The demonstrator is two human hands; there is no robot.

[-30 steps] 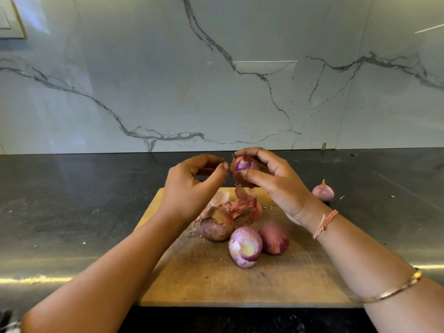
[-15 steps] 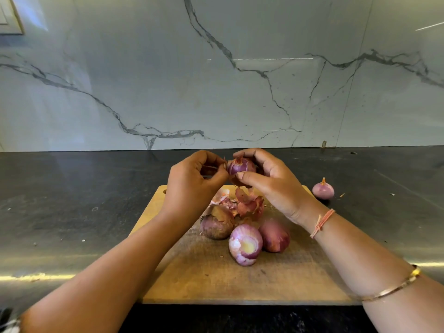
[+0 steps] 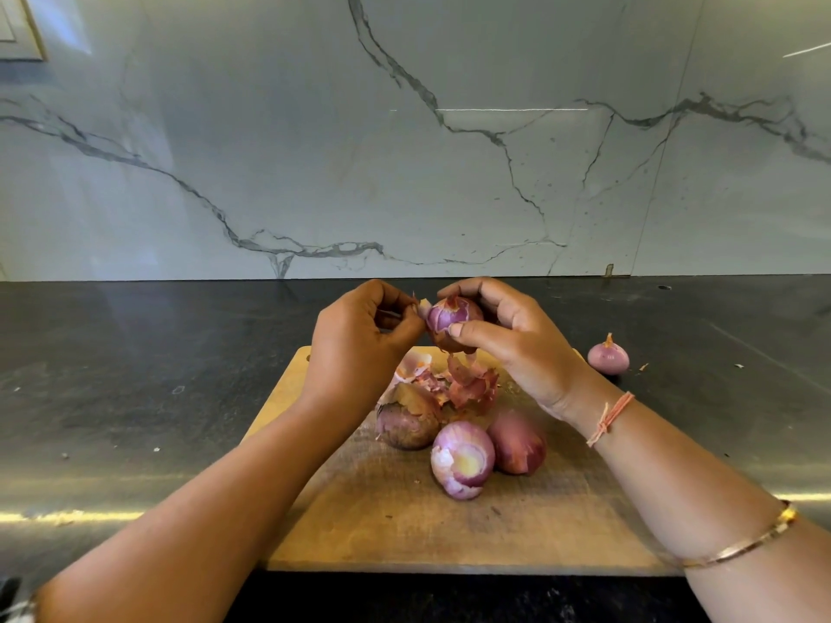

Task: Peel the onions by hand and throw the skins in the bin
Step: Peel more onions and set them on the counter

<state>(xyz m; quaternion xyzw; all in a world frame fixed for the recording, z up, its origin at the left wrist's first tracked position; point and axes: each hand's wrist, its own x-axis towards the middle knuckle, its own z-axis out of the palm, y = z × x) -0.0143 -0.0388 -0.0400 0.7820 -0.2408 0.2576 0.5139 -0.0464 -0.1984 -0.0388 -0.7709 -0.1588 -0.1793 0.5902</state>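
My right hand point(image 3: 512, 339) grips a partly peeled red onion point(image 3: 449, 319) above the far end of the wooden cutting board point(image 3: 382, 523). My left hand point(image 3: 359, 339) pinches a flap of skin point(image 3: 422, 305) at the onion's left side. A strip of loose skin hangs under the held onion. On the board lie a pile of torn skins point(image 3: 458, 384), an unpeeled brownish onion point(image 3: 407, 420), a peeled onion point(image 3: 461, 460) and a reddish onion point(image 3: 517, 442). No bin is in view.
A small peeled onion point(image 3: 608, 356) sits on the dark countertop point(image 3: 135, 375) to the right of the board. A marble wall point(image 3: 404, 150) rises behind the counter. Small skin scraps dot the counter.
My left hand has closed in on the onion and now pinches skin at its side. The onion has turned a little in my right hand, showing more purple flesh.
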